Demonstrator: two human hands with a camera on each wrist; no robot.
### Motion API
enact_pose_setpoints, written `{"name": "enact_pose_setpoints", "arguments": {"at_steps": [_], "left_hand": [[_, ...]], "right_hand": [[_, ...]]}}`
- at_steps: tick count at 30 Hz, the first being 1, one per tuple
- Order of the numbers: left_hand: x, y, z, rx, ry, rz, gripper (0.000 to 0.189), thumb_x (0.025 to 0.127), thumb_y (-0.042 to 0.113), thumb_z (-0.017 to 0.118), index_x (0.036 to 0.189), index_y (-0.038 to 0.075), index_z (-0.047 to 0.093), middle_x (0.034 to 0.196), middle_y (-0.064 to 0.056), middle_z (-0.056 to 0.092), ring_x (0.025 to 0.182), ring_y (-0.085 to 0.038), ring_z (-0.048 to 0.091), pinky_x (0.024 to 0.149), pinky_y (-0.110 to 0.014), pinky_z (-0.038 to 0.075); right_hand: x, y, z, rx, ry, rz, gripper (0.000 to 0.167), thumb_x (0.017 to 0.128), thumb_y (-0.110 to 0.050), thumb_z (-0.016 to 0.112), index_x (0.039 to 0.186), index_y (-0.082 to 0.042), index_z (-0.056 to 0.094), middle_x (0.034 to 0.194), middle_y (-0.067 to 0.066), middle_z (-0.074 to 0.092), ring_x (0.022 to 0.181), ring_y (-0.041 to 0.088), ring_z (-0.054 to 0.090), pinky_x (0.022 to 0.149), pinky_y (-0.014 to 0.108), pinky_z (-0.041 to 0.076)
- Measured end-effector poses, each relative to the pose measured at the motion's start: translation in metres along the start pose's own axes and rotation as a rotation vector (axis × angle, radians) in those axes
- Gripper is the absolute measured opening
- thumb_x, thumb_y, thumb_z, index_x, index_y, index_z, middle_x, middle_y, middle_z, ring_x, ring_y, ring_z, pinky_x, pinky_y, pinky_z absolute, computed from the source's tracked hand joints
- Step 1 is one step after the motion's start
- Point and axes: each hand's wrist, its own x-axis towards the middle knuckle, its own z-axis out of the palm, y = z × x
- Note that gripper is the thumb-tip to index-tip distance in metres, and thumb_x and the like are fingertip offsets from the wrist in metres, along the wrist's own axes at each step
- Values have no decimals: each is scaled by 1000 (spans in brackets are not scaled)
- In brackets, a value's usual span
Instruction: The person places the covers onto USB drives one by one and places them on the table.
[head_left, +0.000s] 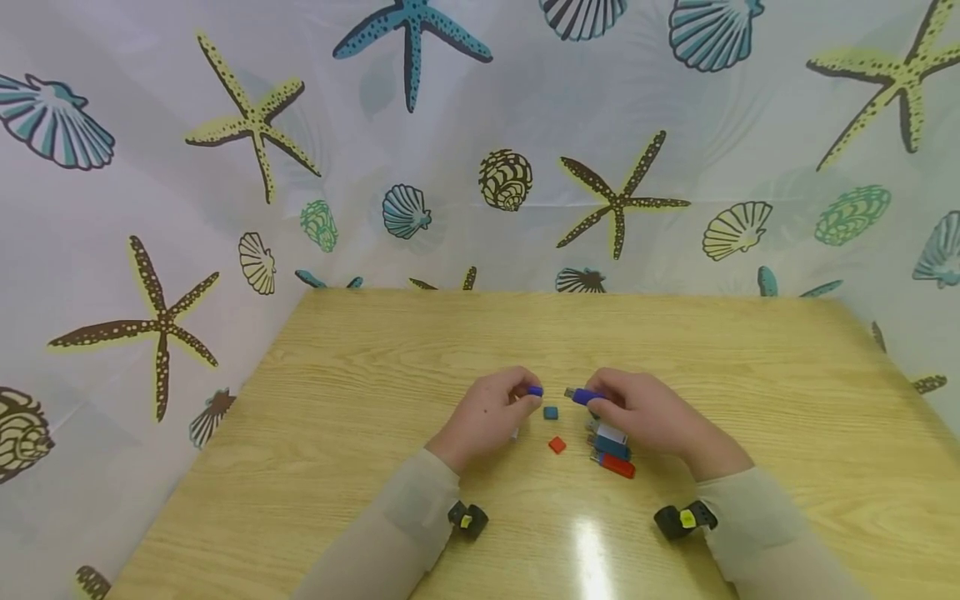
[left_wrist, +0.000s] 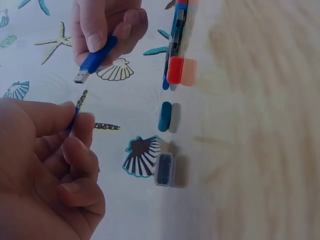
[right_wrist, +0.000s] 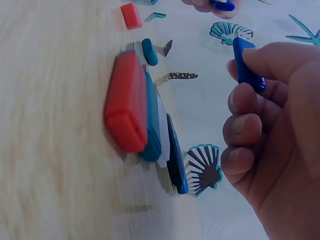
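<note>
Between thumb and fingers, my left hand [head_left: 487, 417] pinches a small blue cap [head_left: 535, 391] just above the table. Facing it, my right hand [head_left: 647, 410] holds a blue USB flash drive [head_left: 588, 397], its bare metal plug pointing left at the cap. A gap separates the two pieces. Below them on the table lie a teal cap [head_left: 551, 412] and a red cap [head_left: 557, 445]. In the left wrist view, a whitish cap with a dark inside [left_wrist: 164, 169] lies near the left hand.
Under and in front of the right hand, uncapped flash drives lie in a row: a red one [head_left: 617, 465], a teal one [head_left: 611, 448], a white one [head_left: 612, 433] and a dark blue one [right_wrist: 176, 157]. A patterned curtain [head_left: 450, 167] hangs around the wooden table [head_left: 360, 375].
</note>
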Motion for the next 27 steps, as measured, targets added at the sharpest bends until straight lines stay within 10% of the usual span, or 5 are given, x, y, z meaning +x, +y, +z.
{"name": "enact_pose_setpoints", "arguments": {"at_steps": [18, 27], "left_hand": [[-1, 0, 0, -49, -77, 94, 12, 104, 31, 59, 110, 28, 70, 99, 20, 69, 101, -8, 61, 89, -38, 49], [-1, -1, 1, -54, -97, 103, 10, 102, 31, 64, 108, 29, 71, 94, 7, 70, 75, -13, 57, 68, -31, 49]], "right_hand": [[3, -4, 9, 21, -1, -55, 9, 103, -25, 62, 107, -19, 68, 75, -6, 60, 62, 12, 52, 57, 28, 45], [3, -3, 10, 41, -12, -80, 13, 104, -28, 61, 106, -18, 68, 75, -4, 61, 63, 10, 52, 58, 29, 46]]}}
